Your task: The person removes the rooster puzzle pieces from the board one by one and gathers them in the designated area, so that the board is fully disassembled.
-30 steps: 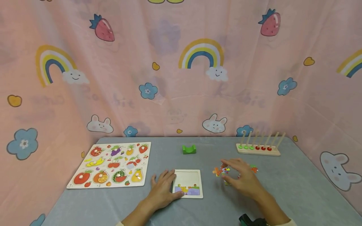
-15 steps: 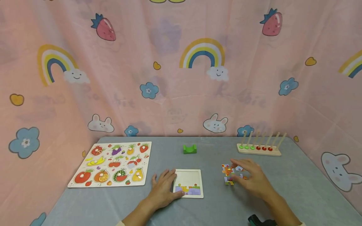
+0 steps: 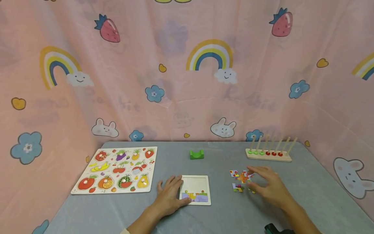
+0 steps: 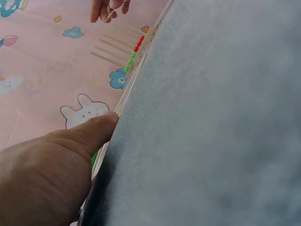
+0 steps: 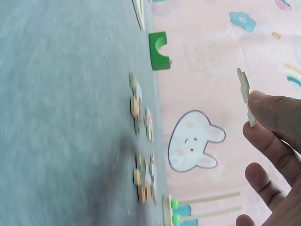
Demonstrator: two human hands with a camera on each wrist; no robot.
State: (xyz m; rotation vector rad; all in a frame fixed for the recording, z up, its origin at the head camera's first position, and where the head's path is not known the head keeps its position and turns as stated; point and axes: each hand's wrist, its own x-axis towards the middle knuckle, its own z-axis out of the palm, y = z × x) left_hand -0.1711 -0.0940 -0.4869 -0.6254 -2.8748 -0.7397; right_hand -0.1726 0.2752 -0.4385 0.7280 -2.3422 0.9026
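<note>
My left hand (image 3: 169, 197) rests at the left side of a square puzzle tray (image 3: 195, 183), its thumb on the front edge and its other fingers along the left edge. Several fitted pieces fill the tray's front strip. In the left wrist view the straight thumb presses the tray's edge. Between thumb and index finger my right hand (image 3: 270, 186) pinches an orange jigsaw piece (image 3: 243, 176), seen edge-on in the right wrist view as a thin pale piece (image 5: 244, 89). Below it lie loose jigsaw pieces (image 3: 238, 187), some partly hidden by the fingers.
A fruit peg puzzle board (image 3: 117, 188) lies at the left. Behind the tray stands a green notched block (image 3: 196, 155). At the back right is a wooden peg rack (image 3: 268, 156) with green and red beads. A dark object (image 3: 277, 229) shows at the bottom edge.
My right hand has moved to the right with the orange jigsaw piece, uncovering more loose pieces to its left. My left hand stays on the tray.
</note>
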